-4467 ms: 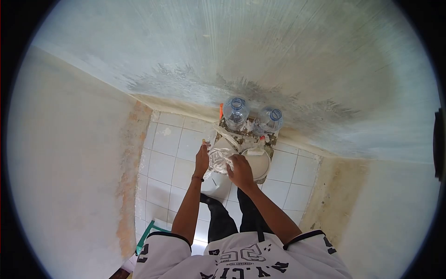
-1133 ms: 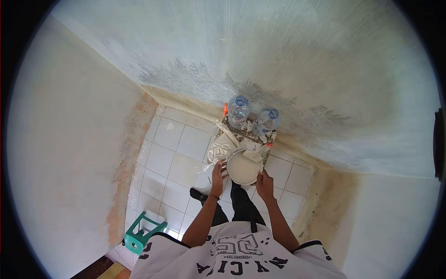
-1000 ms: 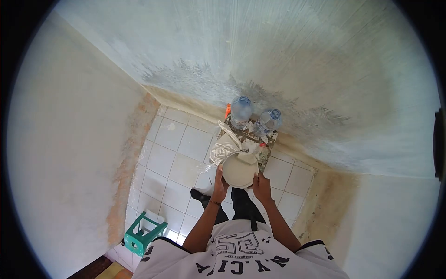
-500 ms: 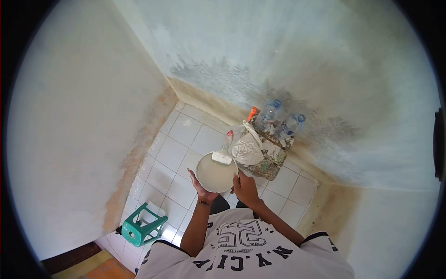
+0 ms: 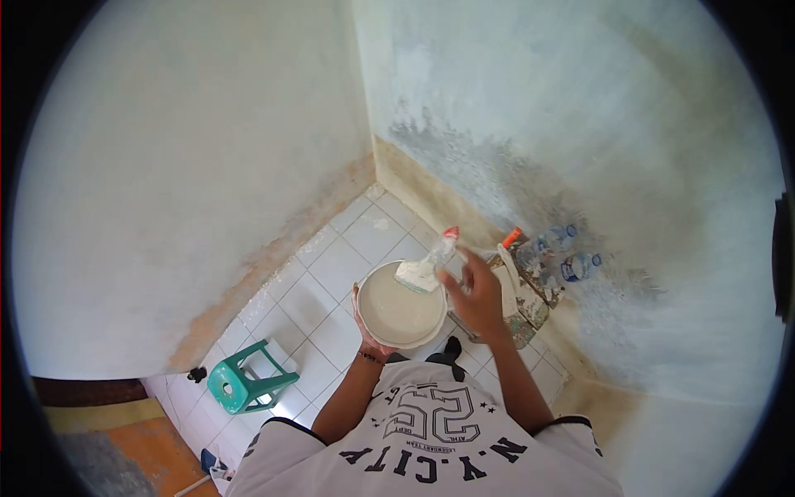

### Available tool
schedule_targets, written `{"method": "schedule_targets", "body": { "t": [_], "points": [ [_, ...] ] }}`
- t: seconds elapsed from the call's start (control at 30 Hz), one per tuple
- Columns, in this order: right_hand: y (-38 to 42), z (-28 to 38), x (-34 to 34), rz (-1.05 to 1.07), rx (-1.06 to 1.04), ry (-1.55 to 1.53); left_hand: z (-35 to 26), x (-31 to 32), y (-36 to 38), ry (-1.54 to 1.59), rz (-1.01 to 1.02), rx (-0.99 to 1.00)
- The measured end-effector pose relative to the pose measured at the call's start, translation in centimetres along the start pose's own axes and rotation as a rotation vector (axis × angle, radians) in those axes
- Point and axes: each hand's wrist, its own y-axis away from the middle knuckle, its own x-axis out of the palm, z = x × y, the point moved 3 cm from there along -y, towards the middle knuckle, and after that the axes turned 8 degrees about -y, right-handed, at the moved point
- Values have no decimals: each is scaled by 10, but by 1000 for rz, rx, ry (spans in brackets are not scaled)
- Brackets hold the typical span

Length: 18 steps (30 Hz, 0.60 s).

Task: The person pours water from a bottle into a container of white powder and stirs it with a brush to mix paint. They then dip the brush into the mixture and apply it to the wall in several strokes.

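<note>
Bucket of white paint [image 5: 402,306] is up off the floor, cradled from below by the left hand [image 5: 370,335]; the right hand [image 5: 476,291] reaches, fingers loose, for the brush [image 5: 426,267] resting on its rim. Lifting done, loading and wall painting not begun.

Bucket [image 5: 389,331] looks like smooth white plastic, paint inside kinda matt. Floor [image 5: 327,273] is glossy white tile, stool [image 5: 240,383] is green plastic, walls [image 5: 190,166] rough, chalky, stained near the bottom.
</note>
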Motion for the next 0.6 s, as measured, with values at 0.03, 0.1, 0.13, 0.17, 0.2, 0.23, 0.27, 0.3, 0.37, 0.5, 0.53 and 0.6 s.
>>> {"method": "schedule_targets", "body": {
  "t": [0.03,0.1,0.13,0.17,0.2,0.23,0.27,0.3,0.37,0.5,0.53,0.6],
  "points": [
    [-19,15,10,98,-9,-103,-9,6,8,-11,-19,-8],
    [-47,44,34,296,-30,-310,-27,14,23,-32,-53,-21],
    [-52,55,44,366,-34,-292,-35,17,31,-30,-28,-24],
    [-58,66,56,439,-47,-273,-44,20,36,-30,2,-21],
    [-59,79,68,514,-56,-256,-53,19,44,-30,11,-5],
    [-57,94,75,534,-79,-206,-62,18,52,-29,19,12],
    [-56,104,89,536,-181,-166,-74,17,58,-29,16,44],
    [-53,114,102,535,-280,-124,-87,15,64,-26,12,73],
    [-45,132,127,549,-410,-80,-110,11,75,-12,16,125],
    [-19,174,175,596,-439,-202,-151,3,96,43,92,232],
    [-12,179,187,640,-478,-228,-161,0,101,75,110,250],
    [1,185,208,730,-549,-281,-176,-6,110,140,143,284]
  ]
}}
